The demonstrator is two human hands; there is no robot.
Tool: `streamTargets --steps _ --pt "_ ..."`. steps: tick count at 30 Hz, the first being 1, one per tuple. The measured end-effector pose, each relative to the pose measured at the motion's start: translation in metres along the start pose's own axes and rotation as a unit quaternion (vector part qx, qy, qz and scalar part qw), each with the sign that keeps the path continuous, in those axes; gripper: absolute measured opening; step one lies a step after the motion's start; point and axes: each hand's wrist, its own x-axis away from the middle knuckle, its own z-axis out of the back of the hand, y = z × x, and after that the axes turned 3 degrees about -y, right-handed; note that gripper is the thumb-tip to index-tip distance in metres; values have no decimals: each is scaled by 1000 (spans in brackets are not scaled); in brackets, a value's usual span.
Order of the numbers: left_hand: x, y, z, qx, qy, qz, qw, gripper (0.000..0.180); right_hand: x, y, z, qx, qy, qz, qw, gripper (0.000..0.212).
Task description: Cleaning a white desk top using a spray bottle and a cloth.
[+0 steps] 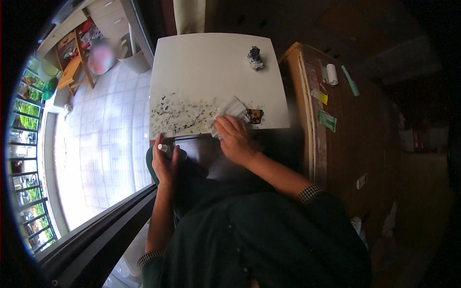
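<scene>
My right hand (236, 140) presses a white tissue or cloth (234, 107) onto a white tabletop (206, 67), fingers closed over it near the front edge. Beside the cloth lies a small dark square piece with brown patches (255, 116). Dark and yellowish flecks (185, 115) are scattered over the near left part of the top and run up to the cloth. Just below the front left corner, my left hand (164, 163) is wrapped round a small bottle with a white cap (163, 148); its lower part is dark and partly hidden. Toward the far right corner sits a crumpled, black-stained wad (255, 58).
At the right stands a brown wooden cabinet (355, 125) bearing a white roll (331, 74), a pale green stick-like item (350, 80) and a green-and-white packet (327, 120). Tiled floor (105, 129), a wooden chair (72, 72) and a white bin (135, 60) are at the left.
</scene>
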Motion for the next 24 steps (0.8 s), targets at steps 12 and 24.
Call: streamTargets --steps 12,24 --pt "0 1 -1 -15 -7 4 1000 71 2 13 18 26 -44 2 999 46" --pt "-1 3 -3 -8 -8 7 1000 72 -7 16 18 20 -55 17 998 49"
